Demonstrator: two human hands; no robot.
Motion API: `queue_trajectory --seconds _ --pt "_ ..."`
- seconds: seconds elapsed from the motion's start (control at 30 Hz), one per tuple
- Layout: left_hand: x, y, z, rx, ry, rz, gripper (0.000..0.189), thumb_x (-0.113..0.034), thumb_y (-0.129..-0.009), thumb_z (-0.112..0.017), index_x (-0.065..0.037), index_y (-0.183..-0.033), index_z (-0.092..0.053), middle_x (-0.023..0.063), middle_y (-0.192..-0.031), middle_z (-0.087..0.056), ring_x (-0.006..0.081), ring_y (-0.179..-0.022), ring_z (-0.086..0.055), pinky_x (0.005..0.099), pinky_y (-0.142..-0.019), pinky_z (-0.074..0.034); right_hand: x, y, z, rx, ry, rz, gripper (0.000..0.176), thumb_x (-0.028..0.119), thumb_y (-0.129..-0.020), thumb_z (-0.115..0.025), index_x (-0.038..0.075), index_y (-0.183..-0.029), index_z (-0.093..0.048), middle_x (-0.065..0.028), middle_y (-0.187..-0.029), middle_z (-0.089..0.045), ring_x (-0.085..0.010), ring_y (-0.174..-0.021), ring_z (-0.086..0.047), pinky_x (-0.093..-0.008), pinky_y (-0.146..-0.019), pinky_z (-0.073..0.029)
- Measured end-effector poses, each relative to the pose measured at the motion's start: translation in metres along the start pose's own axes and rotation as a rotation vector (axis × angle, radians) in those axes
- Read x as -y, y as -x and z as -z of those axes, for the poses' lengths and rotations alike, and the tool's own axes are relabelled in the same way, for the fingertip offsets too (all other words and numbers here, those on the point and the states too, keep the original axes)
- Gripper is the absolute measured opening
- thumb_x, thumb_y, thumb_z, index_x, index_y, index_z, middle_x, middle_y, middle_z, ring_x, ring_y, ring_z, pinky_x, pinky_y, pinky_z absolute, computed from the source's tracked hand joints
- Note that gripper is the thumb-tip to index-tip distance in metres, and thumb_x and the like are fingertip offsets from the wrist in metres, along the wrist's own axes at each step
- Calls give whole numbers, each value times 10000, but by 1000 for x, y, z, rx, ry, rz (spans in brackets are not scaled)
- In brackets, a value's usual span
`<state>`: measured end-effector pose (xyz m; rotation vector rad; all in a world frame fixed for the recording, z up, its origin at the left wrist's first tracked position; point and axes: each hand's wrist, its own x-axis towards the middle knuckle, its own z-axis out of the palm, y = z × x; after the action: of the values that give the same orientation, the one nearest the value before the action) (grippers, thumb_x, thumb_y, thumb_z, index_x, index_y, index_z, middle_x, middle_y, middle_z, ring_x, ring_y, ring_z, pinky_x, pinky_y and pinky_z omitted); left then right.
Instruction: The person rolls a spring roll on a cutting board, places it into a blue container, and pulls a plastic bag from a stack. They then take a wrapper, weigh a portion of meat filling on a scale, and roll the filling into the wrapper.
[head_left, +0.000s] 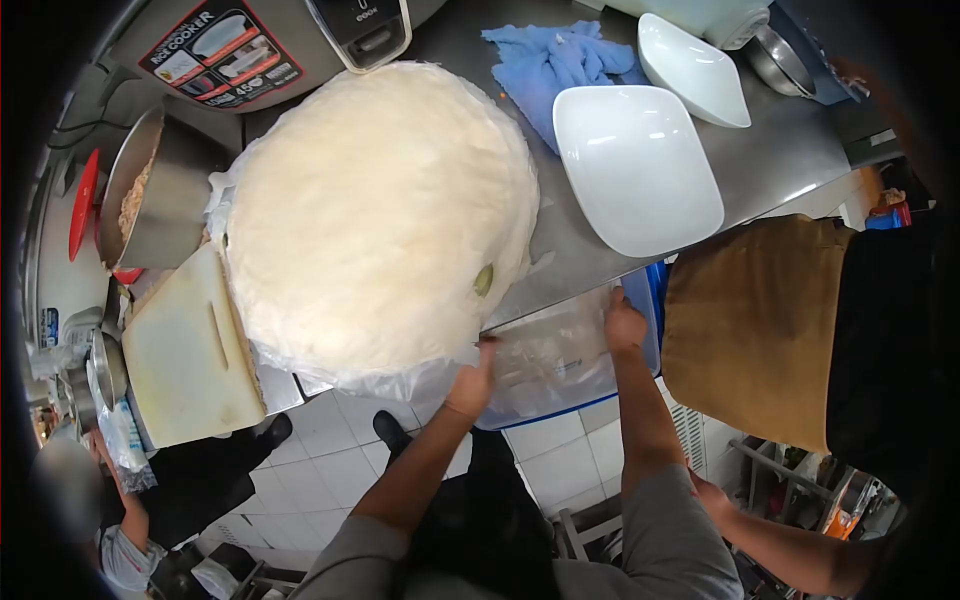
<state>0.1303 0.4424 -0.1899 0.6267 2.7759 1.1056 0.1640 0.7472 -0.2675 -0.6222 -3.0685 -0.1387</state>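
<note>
A blue-rimmed plastic tub (545, 416) juts out from under the steel counter's front edge. Over its opening lies a clear plastic sheet or bag (560, 345). My left hand (472, 382) is at the tub's left side, beside the large dough mound, its fingertips partly hidden at the counter edge. My right hand (625, 322) is closed at the tub's right side, near the blue rim; what its fingers grip is too small to name. The big pale dough mound (370, 220) rests on plastic wrap on the counter, with a small green leaf (484, 281) on it.
White dishes (640, 170) and a blue cloth (560, 65) sit at the back right. A cutting board (190, 350) and metal pot (180, 200) are at left. One co-worker in a brown apron (755, 330) stands close at right; another person (125, 555) is at lower left.
</note>
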Motion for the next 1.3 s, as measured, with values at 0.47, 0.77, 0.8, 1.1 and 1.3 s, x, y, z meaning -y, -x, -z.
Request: queue_trajectory --seconds 0.47,0.77,0.8,1.1,1.3 --pt "-8 -38 -45 777 -271 372 671 -383 -900 -559 -68 -1434 -300 234 -1363 -421 392 -1289 -383 529 -1086 -239 3 -16 -17 151 113 -98 132 130 -922 -452 72 -1028 -398 -121 -882 -594 -257 -619 -676 -360 -496 -549" --pt "7 -36 -59 736 -115 390 737 -364 -889 -576 -22 -1448 -240 256 -1438 -357 394 -1334 -355 512 -1084 -276 66 23 58 -48 -311 147 317 112 -861 -520 3 -1157 -488 -208 -1170 -495 -416 -1150 -473 -528 -932 -385" --pt "10 -34 -62 713 -91 390 741 -358 -887 -579 -22 -1451 -235 255 -1439 -355 394 -1335 -353 511 -1085 -274 74 28 49 18 -343 253 333 121 -855 -528 6 -1166 -498 -209 -1190 -485 -428 -1178 -442 -533 -958 -363" --pt "14 -35 -58 697 -87 353 678 -311 -898 -570 -112 -1467 -259 171 -1480 -326 372 -1349 -318 534 -1091 -228 16 -7 2 239 -62 198 540 420 -930 -507 137 -1380 -407 -221 -1441 -313 -450 -1351 -252 -526 -1119 -216" --pt "0 -8 -43 305 -112 -132 440 -171 -832 -559 -106 -1265 -516 137 -1315 -490 307 -1147 -520 458 -1015 -374 22 3 50 40 -239 279 498 223 -865 -615 103 -1328 -474 -201 -1396 -384 -432 -1308 -337 -491 -1074 -311"
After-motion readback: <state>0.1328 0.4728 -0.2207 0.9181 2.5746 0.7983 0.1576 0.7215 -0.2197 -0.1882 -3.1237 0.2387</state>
